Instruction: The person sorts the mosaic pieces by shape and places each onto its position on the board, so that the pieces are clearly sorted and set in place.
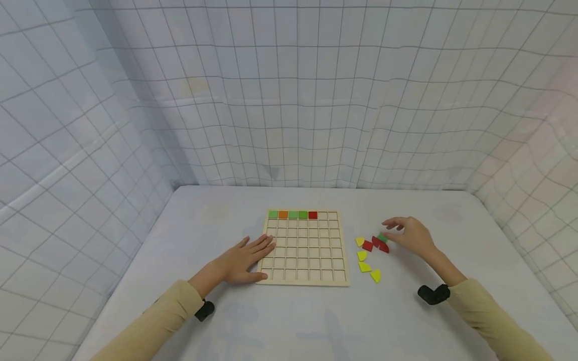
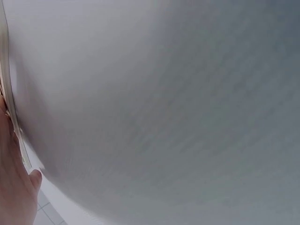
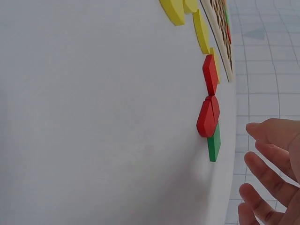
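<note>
A square wooden grid board (image 1: 308,258) lies on the white table, its top row holding green, orange and dark red squares at the left. My left hand (image 1: 244,260) rests with straight fingers on the board's left edge. My right hand (image 1: 412,235) hovers just right of a small pile of pieces, fingers loosely bent and apart, holding nothing in the right wrist view. Nearest to it is a green piece (image 3: 214,142), touching red rounded pieces (image 3: 206,119). A red square (image 1: 368,245) lies beside them.
Several yellow quarter-round pieces (image 1: 364,267) lie in a loose column between the board and my right forearm. White cloth walls with a grid pattern (image 1: 307,125) rise behind and beside the table (image 1: 289,321).
</note>
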`<control>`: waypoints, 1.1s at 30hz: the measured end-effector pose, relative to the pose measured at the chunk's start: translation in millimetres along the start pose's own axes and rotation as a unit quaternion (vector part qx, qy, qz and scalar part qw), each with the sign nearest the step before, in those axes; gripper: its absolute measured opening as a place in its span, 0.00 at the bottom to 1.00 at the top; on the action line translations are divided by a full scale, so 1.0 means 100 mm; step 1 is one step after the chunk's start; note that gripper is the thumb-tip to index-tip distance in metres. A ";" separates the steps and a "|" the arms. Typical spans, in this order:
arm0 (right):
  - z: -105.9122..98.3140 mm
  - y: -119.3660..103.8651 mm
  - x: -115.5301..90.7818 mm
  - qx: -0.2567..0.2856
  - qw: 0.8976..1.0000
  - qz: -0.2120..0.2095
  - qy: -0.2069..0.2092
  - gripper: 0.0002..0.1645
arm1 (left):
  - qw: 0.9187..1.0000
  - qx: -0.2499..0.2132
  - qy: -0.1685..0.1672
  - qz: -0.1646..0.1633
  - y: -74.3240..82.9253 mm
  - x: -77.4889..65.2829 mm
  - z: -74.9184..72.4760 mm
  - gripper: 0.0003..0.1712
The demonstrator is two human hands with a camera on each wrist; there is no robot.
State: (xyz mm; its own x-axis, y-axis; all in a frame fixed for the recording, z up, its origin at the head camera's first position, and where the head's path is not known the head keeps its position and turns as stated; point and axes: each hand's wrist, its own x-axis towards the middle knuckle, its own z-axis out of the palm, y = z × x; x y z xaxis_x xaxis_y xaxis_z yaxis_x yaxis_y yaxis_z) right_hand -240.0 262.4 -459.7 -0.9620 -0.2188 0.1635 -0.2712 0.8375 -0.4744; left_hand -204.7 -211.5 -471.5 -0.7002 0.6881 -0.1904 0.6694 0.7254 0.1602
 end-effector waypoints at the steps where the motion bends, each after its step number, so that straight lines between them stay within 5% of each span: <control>1: 0.01 0.02 -0.01 0.001 1.000 0.005 -0.001 0.18 | 1.000 0.002 0.000 0.000 0.00 0.00 0.00 0.47; 19: 0.10 0.15 -0.13 0.023 0.997 0.069 -0.014 0.18 | 1.000 0.000 0.006 0.004 -0.01 0.01 0.01 0.47; 33: 0.18 0.19 -0.11 0.021 0.997 0.079 -0.012 0.18 | 1.000 -0.004 0.018 0.009 0.02 -0.01 0.00 0.46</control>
State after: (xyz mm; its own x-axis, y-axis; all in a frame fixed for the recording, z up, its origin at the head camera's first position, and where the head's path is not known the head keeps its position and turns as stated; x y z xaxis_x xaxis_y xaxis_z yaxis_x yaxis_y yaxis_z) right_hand -235.2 271.9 -486.3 -0.9930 -0.0987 0.0642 -0.1177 0.8404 -0.5291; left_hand -202.3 -210.7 -471.1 -0.6958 0.7017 -0.1529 0.6808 0.7123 0.1710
